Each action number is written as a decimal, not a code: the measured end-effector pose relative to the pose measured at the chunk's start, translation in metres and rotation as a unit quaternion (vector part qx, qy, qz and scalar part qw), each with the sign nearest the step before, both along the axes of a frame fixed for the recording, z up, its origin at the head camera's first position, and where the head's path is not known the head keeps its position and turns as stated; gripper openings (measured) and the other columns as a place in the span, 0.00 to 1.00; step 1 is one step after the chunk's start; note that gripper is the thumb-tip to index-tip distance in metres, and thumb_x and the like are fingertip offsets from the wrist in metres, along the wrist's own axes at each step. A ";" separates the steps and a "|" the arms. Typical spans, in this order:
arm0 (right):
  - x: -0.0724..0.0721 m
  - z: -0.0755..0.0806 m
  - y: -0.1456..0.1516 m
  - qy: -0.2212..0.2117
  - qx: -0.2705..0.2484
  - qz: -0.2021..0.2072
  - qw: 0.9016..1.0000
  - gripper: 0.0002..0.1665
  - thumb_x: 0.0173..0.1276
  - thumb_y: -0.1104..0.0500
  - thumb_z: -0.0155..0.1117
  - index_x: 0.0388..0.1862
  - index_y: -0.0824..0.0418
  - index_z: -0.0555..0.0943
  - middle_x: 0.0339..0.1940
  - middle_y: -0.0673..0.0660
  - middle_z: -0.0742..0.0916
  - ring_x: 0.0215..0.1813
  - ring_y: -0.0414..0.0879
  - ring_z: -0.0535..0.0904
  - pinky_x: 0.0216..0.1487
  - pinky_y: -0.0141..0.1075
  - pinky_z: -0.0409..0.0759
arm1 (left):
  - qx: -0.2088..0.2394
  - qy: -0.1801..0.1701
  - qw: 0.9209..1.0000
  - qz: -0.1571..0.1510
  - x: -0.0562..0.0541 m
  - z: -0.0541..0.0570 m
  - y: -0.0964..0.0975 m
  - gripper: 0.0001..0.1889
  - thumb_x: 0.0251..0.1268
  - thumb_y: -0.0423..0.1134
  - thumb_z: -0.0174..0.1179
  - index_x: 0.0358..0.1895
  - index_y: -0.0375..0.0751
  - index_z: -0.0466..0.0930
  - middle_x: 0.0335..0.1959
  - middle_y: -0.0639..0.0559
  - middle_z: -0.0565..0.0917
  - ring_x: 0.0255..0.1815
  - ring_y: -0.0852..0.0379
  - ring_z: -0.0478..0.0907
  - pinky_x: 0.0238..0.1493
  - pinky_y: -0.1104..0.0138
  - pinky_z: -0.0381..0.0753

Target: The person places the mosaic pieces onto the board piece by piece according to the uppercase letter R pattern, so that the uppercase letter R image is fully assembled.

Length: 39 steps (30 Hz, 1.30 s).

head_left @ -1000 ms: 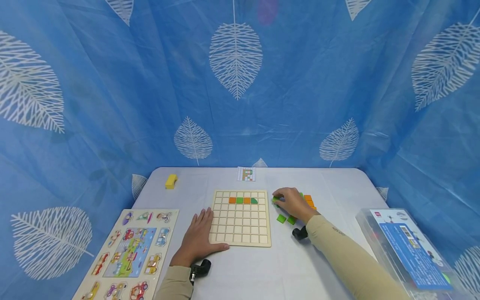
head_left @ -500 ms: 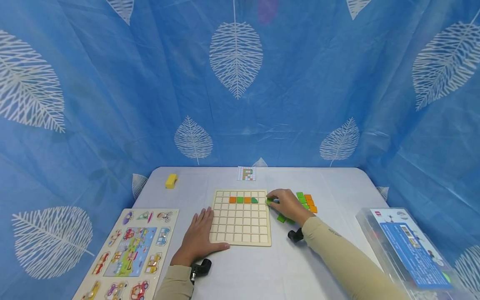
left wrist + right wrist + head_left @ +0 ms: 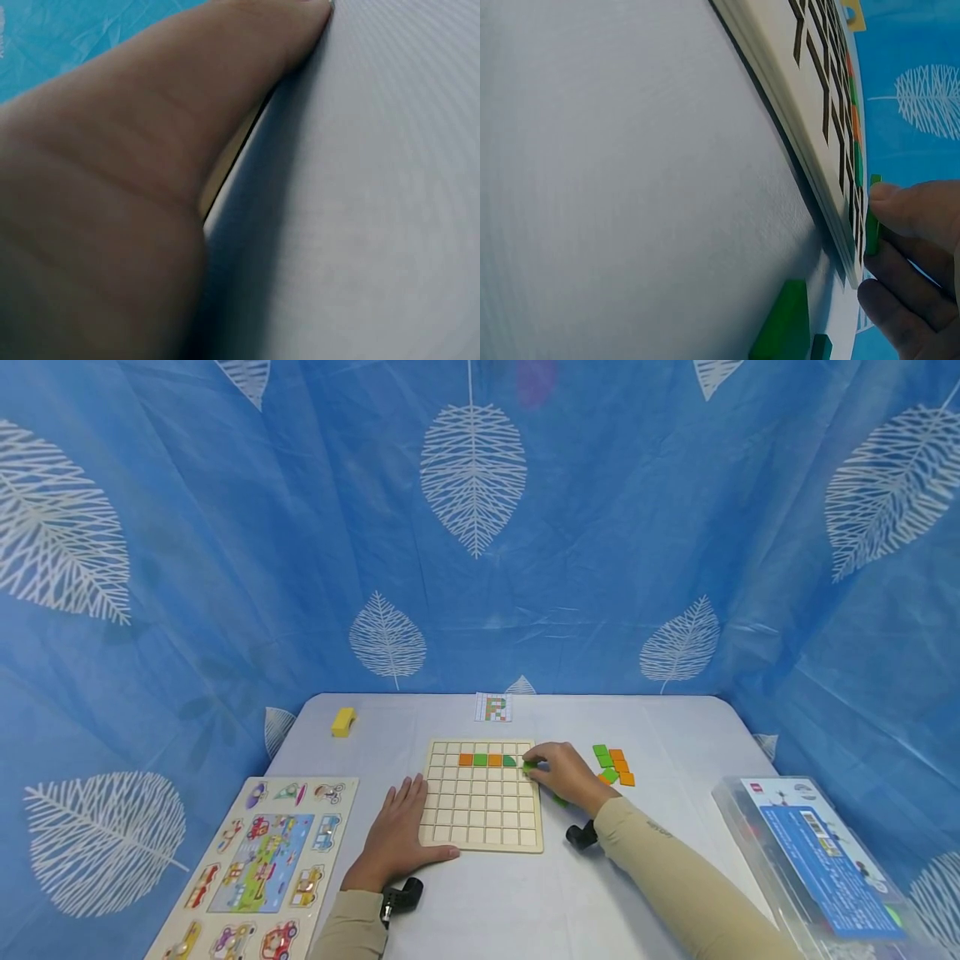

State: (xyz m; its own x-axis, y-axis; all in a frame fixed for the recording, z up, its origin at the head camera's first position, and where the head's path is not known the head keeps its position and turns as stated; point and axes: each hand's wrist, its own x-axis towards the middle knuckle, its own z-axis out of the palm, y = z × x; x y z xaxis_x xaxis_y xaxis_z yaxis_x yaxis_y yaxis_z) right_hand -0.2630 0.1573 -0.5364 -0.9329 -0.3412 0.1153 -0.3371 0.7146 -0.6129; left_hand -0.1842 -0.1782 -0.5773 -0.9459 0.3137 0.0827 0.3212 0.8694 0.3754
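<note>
while the left hand (image 3: 397,835) rests against the left edge of the grid board (image 3: 480,818), fingers straight and thumb spread apart, the right hand (image 3: 566,771) pinches a green tile (image 3: 873,232) between thumb and fingers at the board's far right corner. loose tiles (image 3: 621,767) lie right of that hand. beyond the board lies a pattern card (image 3: 492,707).

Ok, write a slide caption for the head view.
The right hand pinches a green tile at the right edge of the wooden board, while the left hand rests at its left edge.
</note>
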 end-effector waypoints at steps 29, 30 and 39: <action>0.005 -0.006 -0.029 0.033 -0.014 0.041 0.999 0.14 0.68 0.67 0.76 0.53 0.62 0.90 0.53 0.56 0.89 0.59 0.51 0.84 0.61 0.43 0.83 | -0.009 -0.002 1.000 0.002 -0.001 -0.001 0.000 0.74 0.44 0.86 0.63 0.84 0.31 0.53 0.84 0.39 0.55 0.85 0.41 0.47 0.82 0.49 0.43; 0.005 -0.006 -0.030 0.032 -0.013 0.042 0.998 0.14 0.69 0.67 0.76 0.53 0.62 0.90 0.53 0.56 0.89 0.60 0.52 0.84 0.61 0.44 0.83 | -0.008 -0.002 1.000 0.002 -0.001 -0.001 0.000 0.74 0.44 0.86 0.63 0.84 0.32 0.53 0.84 0.40 0.55 0.85 0.41 0.47 0.82 0.49 0.43; 0.003 -0.009 -0.033 0.044 -0.004 0.040 0.998 0.14 0.68 0.68 0.76 0.52 0.62 0.90 0.51 0.55 0.90 0.58 0.51 0.84 0.61 0.44 0.83 | -0.008 0.000 1.000 0.000 -0.001 -0.001 0.000 0.74 0.44 0.86 0.63 0.84 0.31 0.53 0.84 0.39 0.56 0.85 0.41 0.47 0.82 0.48 0.44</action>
